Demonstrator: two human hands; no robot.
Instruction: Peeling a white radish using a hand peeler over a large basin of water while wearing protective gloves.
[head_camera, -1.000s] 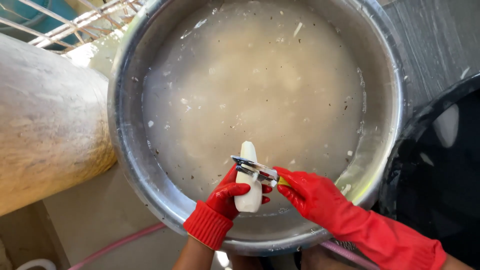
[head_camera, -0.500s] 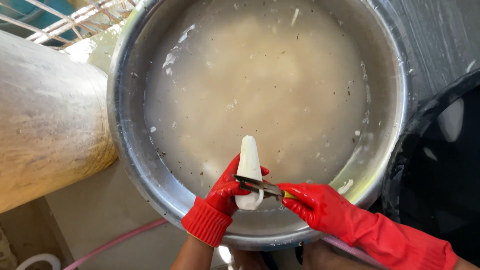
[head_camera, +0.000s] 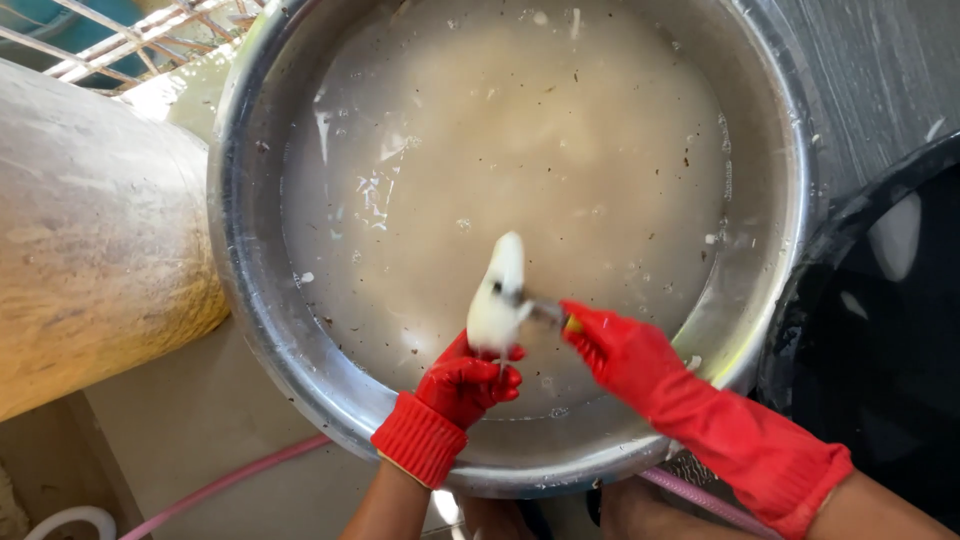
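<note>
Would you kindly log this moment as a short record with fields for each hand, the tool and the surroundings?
left hand: the left hand in a red glove grips the lower end of a white peeled root, held over the basin
right hand: the right hand in a red glove holds a metal peeler against the root
basin: large steel basin of cloudy water with floating specks
surroundings: black tub at right, pink hose below
image note: root and peeler blurred

White root (head_camera: 498, 295) lifted higher, now blurred; peeler (head_camera: 540, 310) slid up from its base to middle
</note>
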